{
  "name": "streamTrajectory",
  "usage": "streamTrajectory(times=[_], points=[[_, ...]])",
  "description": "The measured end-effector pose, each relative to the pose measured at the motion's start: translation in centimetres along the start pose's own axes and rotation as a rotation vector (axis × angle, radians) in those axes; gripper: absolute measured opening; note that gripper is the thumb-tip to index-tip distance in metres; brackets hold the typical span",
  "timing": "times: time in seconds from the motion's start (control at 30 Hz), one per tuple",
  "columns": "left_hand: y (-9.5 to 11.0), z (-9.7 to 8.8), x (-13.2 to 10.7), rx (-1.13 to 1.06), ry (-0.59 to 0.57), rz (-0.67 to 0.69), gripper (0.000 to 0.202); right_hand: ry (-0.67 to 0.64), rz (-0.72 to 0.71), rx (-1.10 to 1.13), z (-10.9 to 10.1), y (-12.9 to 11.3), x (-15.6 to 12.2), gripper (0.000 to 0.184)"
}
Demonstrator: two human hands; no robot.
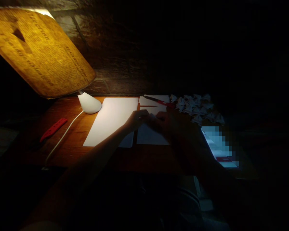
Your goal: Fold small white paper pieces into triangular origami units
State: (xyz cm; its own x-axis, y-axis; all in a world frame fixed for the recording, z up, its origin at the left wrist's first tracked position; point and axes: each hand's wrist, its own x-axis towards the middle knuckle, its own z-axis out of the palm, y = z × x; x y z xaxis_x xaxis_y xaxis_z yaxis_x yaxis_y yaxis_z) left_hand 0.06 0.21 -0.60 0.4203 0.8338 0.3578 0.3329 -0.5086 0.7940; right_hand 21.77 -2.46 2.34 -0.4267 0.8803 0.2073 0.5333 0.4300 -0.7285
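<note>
Both of my hands meet over the desk's middle, in dim light. My left hand point(139, 117) has its fingers bent together beside my right hand point(161, 122), whose fingers are also closed. Between them is a small pale piece of paper point(152, 116), mostly hidden by the fingers. Under and beside my hands lie a stack of white paper sheets point(113, 117) and some smaller cut sheets point(151, 136). Across the far cut sheets rest red-handled scissors point(162, 102). Several small folded paper pieces point(195, 107) are heaped to the right.
A lit lamp with a printed shade point(43, 54) leans over the left side, on a white base point(89, 103) with a white cord point(65, 136). A red-handled tool point(53, 130) lies at left. A glowing screen point(216, 149) is at right. Behind stands a stone-like wall point(115, 64).
</note>
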Motion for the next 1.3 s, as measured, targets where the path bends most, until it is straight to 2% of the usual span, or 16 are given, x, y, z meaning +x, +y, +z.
streamTrajectory(times=[0.1, 0.17, 0.23, 0.3, 0.4, 0.6, 0.83, 1.03, 1.23, 1.3], points=[[-0.3, -0.3, 0.0, 0.044, 0.051, 0.039, 0.032, 0.025, -0.016, -0.143, -0.7, -0.3, -0.3, 0.041], [-0.4, -0.6, -0.1, 0.078, 0.015, 0.042, 0.027, 0.030, -0.025, -0.209, -0.8, -0.2, -0.3, 0.046], [-0.4, -0.9, -0.3, 0.104, -0.001, 0.066, 0.023, -0.018, -0.052, -0.224, -0.6, 0.1, -0.3, 0.051], [-0.4, -1.0, -0.4, 0.136, -0.019, 0.105, 0.020, 0.006, -0.056, -0.251, -0.3, 0.4, -0.2, 0.048], [-0.5, -1.1, -0.5, 0.194, -0.035, 0.122, 0.015, -0.019, -0.057, -0.317, 0.0, 0.8, -0.2, 0.032], [-0.8, -1.2, -0.4, 0.399, -0.083, 0.182, 0.022, -0.012, -0.096, -0.415, 0.1, 1.6, -0.1, 0.034], [-0.8, -1.3, -0.4, 0.515, -0.159, 0.194, 0.021, -0.111, -0.044, -0.638, 0.0, -0.7, -0.2, 0.038], [-0.5, -1.9, -0.2, 0.537, -0.221, 0.169, 0.019, -0.150, -0.001, -0.584, 0.4, -1.4, -0.2, 0.045], [-0.6, -1.9, 0.0, 0.489, -0.179, 0.088, 0.013, -0.187, 0.026, -0.507, 0.3, -1.7, 0.4, 0.035], [-0.5, -1.7, 0.0, 0.439, -0.192, 0.101, 0.015, -0.235, 0.028, -0.533, -0.1, -2.3, 0.9, 0.029]])
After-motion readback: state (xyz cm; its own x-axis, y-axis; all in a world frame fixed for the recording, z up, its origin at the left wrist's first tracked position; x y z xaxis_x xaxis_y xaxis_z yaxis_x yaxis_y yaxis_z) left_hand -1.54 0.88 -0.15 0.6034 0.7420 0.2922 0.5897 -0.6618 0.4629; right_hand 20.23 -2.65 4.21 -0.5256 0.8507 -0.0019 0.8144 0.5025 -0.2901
